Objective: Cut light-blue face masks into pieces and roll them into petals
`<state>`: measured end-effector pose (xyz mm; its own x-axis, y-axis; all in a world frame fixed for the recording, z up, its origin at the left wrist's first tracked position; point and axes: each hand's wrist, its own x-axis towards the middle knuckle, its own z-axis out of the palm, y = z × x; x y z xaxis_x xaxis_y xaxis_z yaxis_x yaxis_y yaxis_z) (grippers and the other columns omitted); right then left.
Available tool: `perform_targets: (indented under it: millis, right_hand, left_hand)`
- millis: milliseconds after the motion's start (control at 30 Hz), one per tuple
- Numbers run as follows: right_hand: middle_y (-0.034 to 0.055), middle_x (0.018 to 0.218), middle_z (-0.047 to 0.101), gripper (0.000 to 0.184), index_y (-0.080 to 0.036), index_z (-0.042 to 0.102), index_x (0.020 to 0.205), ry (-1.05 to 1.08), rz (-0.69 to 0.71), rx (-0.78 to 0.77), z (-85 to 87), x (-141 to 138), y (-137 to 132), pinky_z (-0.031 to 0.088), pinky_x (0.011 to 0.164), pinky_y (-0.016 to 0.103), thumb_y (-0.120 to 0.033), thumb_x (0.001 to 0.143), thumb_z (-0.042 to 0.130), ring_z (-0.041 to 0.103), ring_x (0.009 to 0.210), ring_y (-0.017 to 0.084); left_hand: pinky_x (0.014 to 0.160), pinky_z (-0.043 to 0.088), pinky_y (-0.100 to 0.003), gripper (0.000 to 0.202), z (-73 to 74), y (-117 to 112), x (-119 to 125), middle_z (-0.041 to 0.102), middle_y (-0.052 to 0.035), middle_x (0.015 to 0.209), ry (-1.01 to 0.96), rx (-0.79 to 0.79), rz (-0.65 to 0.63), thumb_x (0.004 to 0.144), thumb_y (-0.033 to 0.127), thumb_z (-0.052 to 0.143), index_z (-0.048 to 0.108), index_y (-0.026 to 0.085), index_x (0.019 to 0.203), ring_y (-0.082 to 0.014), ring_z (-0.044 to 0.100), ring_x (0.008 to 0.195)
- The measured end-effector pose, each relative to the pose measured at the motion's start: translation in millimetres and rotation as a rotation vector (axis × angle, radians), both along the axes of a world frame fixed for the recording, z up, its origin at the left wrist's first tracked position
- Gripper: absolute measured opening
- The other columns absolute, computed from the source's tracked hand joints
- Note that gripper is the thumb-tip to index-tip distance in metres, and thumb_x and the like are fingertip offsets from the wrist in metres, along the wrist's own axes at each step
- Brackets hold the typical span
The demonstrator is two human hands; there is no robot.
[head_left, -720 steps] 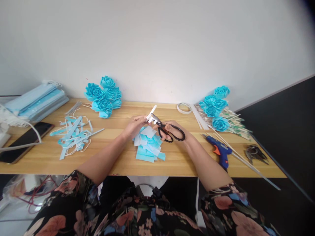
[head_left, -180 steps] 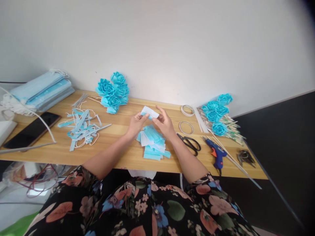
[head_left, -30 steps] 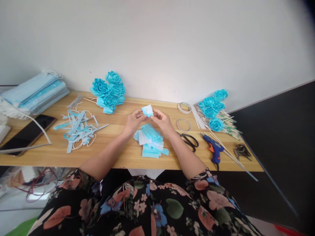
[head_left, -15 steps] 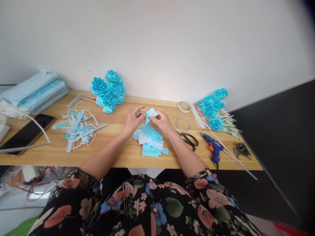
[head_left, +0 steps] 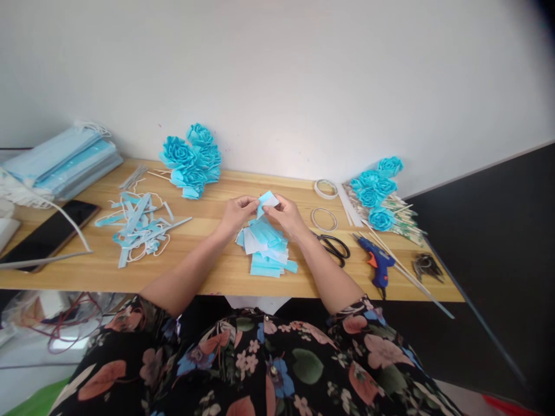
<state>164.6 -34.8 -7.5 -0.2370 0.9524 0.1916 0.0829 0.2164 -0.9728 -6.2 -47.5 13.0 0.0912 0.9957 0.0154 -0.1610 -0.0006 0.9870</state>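
Note:
Between my two hands is a small blue-and-white piece of mask fabric (head_left: 267, 200), one corner folded over. My left hand (head_left: 238, 214) pinches its left edge with thumb and fingers. My right hand (head_left: 286, 215) grips the right side, thumb on the front. Just below lies a loose pile of cut blue and white fabric pieces (head_left: 266, 248) on the wooden table (head_left: 208, 231). A pair of black-handled scissors (head_left: 336, 248) rests beside my right forearm, which hides part of it.
Blue fabric roses (head_left: 191, 159) stand at the back left, more roses (head_left: 373, 188) at the back right. Offcut strips (head_left: 141, 225), a phone (head_left: 47, 237) and stacked face masks (head_left: 65, 162) are on the left. Tape rolls (head_left: 324, 219), a blue glue gun (head_left: 378, 263) and pliers (head_left: 427, 266) lie right.
The fingers of my left hand, raised and spread before, have come down and closed on the fabric piece. My right hand keeps its grip almost unmoved.

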Motion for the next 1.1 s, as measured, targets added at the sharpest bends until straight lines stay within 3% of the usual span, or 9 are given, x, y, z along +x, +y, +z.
perform_targets:
  millis: [233, 400, 567, 767, 1100]
  right_hand:
    - [0.0036, 0.100, 0.071, 0.044, -0.021, 0.069, 0.109, 0.040, -0.051, -0.024, 6.3, -0.8, -0.6, 0.053, 0.083, 0.033, -0.050, 0.076, 0.071, 0.065, 0.090, 0.019]
    - [0.0049, 0.106, 0.069, 0.044, -0.025, 0.059, 0.118, 0.046, -0.194, 0.089, 12.4, 2.1, -1.2, 0.052, 0.088, 0.034, -0.051, 0.084, 0.062, 0.064, 0.101, 0.019]
    - [0.0067, 0.111, 0.068, 0.033, -0.024, 0.057, 0.103, 0.055, -0.227, 0.134, 15.3, 0.4, -4.2, 0.050, 0.092, 0.035, -0.049, 0.084, 0.063, 0.062, 0.109, 0.020]
    - [0.0067, 0.113, 0.068, 0.033, -0.024, 0.058, 0.104, -0.079, -0.118, 0.161, 13.6, -7.7, -10.4, 0.050, 0.093, 0.037, -0.046, 0.081, 0.067, 0.062, 0.112, 0.021]
    - [0.0057, 0.114, 0.067, 0.031, -0.026, 0.061, 0.110, -0.289, -0.170, 0.373, 10.8, -8.4, -11.6, 0.050, 0.094, 0.039, -0.033, 0.081, 0.068, 0.062, 0.108, 0.022]
  left_hand:
    - [0.064, 0.045, -0.025, 0.023, -2.1, -0.5, 0.9, 0.064, -0.0008, 0.064, 0.003, 0.012, -0.012, 0.069, 0.039, 0.076, 0.071, 0.016, 0.069, -0.0114, 0.053, 0.060]
    - [0.059, 0.045, -0.024, 0.025, -3.9, 1.0, -0.2, 0.061, 0.0006, 0.060, -0.027, 0.013, 0.035, 0.071, 0.039, 0.075, 0.068, 0.016, 0.069, -0.0102, 0.053, 0.057]
    - [0.058, 0.050, -0.024, 0.026, -4.5, 4.2, -1.5, 0.060, 0.0028, 0.064, -0.212, -0.061, 0.128, 0.071, 0.037, 0.075, 0.064, 0.016, 0.080, -0.0095, 0.056, 0.056]
    - [0.074, 0.054, -0.026, 0.026, -5.1, 5.0, 0.3, 0.066, 0.0027, 0.073, -0.429, -0.120, 0.089, 0.069, 0.026, 0.078, 0.056, 0.017, 0.081, -0.0093, 0.063, 0.069]
    - [0.081, 0.054, -0.028, 0.025, -8.1, 0.8, 5.9, 0.071, -0.0009, 0.083, -0.520, -0.211, -0.037, 0.069, 0.020, 0.079, 0.059, 0.016, 0.084, -0.0119, 0.068, 0.078]
